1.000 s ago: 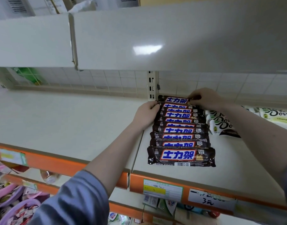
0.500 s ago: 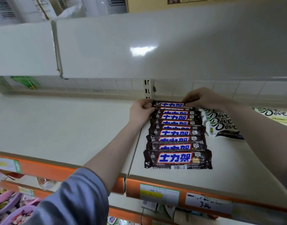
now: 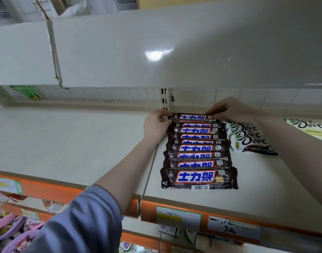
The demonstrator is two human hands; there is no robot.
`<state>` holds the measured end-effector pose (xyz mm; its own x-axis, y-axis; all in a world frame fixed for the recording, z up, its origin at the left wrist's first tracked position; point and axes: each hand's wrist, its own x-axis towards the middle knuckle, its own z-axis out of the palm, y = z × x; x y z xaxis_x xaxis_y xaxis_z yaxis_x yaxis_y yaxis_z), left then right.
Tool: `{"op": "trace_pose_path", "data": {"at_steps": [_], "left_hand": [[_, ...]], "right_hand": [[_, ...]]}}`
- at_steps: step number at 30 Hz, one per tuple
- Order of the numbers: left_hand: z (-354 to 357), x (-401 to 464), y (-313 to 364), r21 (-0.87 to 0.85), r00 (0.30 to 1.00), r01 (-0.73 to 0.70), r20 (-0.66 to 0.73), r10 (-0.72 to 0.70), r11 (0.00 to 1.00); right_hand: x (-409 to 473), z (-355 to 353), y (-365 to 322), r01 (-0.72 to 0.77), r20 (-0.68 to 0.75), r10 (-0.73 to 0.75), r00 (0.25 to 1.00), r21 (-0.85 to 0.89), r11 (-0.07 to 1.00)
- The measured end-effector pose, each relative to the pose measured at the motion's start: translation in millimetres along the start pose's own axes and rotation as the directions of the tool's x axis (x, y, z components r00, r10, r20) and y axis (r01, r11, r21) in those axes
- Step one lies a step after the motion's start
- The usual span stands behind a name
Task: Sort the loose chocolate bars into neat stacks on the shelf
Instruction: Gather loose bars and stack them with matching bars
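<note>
Several brown chocolate bars point(image 3: 198, 156) with blue lettering lie in an overlapping row on the white shelf point(image 3: 83, 143), running from the front edge to the back wall. The rearmost bar point(image 3: 192, 116) is pinched at its left end by my left hand point(image 3: 157, 126) and at its right end by my right hand point(image 3: 229, 108). Right of the row, three white Dove packs point(image 3: 247, 139) overlap each other, partly hidden by my right forearm.
Another Dove pack point(image 3: 309, 126) lies at the far right. The upper shelf's underside point(image 3: 174, 52) hangs low over the back. An upright slotted post point(image 3: 164, 99) stands behind the row. Orange rail with price tags point(image 3: 178, 215) edges the front. Pink items point(image 3: 8, 227) fill lower shelves.
The view has shifted slightly. My left hand moved from the row's side up to the rearmost bar's left end; both hands now hold that bar.
</note>
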<state>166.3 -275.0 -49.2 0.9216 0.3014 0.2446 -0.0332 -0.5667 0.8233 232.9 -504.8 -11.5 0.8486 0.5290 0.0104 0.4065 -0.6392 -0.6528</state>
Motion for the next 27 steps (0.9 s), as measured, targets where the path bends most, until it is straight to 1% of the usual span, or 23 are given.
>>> {"op": "trace_pose_path", "data": {"at_steps": [3,5,7,9,11,13,15,16,18,20,23,25,27], "left_hand": [[1,0,5,0.125,0.999,-0.052,0.021,0.049,0.991],[-1,-3,8,0.160,0.998,-0.058,0.036,0.053,0.985],[-6,-7,11,0.234,0.994,-0.101,0.057,0.090,0.967],[-12,-14,14,0.296,0.979,-0.188,0.132,0.155,0.936],[-18,-26,17,0.305,0.951,-0.269,0.237,0.201,0.914],[-21,-40,15,0.309,0.913,-0.322,0.350,0.208,0.895],[-24,-53,11,0.302,0.882,-0.328,0.437,0.176,0.895],[-25,-57,8,0.289,0.872,-0.319,0.462,0.161,0.903],[-26,-62,6,0.267,0.862,-0.309,0.484,0.150,0.913],[-24,-65,7,0.252,0.850,-0.310,0.505,0.149,0.917],[-19,-63,6,0.246,0.837,-0.274,0.536,0.105,0.930],[-18,-61,6,0.275,0.819,-0.292,0.567,0.091,0.916],[-20,-62,7,0.269,0.823,-0.288,0.561,0.093,0.919]], "right_hand": [[-1,5,1,-0.035,-0.059,0.032,0.998,-0.057,0.998],[-5,7,1,-0.063,-0.069,0.058,0.996,-0.076,0.995],[-9,7,1,-0.082,-0.070,0.075,0.995,-0.098,0.992],[-15,7,-2,-0.087,-0.091,0.075,0.993,-0.130,0.988],[-25,8,-8,-0.074,-0.118,0.053,0.992,-0.180,0.981],[-41,11,-14,-0.036,-0.128,0.006,0.992,-0.230,0.973],[-58,17,-18,0.039,-0.096,-0.070,0.993,-0.293,0.955],[-65,20,-19,0.077,-0.061,-0.102,0.993,-0.328,0.942],[-78,28,-19,0.112,0.001,-0.119,0.993,-0.367,0.924],[-87,37,-18,0.126,0.022,-0.127,0.992,-0.379,0.917],[-94,47,-21,0.127,0.048,-0.118,0.992,-0.441,0.889],[-96,49,-24,0.107,0.038,-0.100,0.994,-0.447,0.888],[-100,46,-27,0.084,0.014,-0.086,0.996,-0.428,0.900]]}}
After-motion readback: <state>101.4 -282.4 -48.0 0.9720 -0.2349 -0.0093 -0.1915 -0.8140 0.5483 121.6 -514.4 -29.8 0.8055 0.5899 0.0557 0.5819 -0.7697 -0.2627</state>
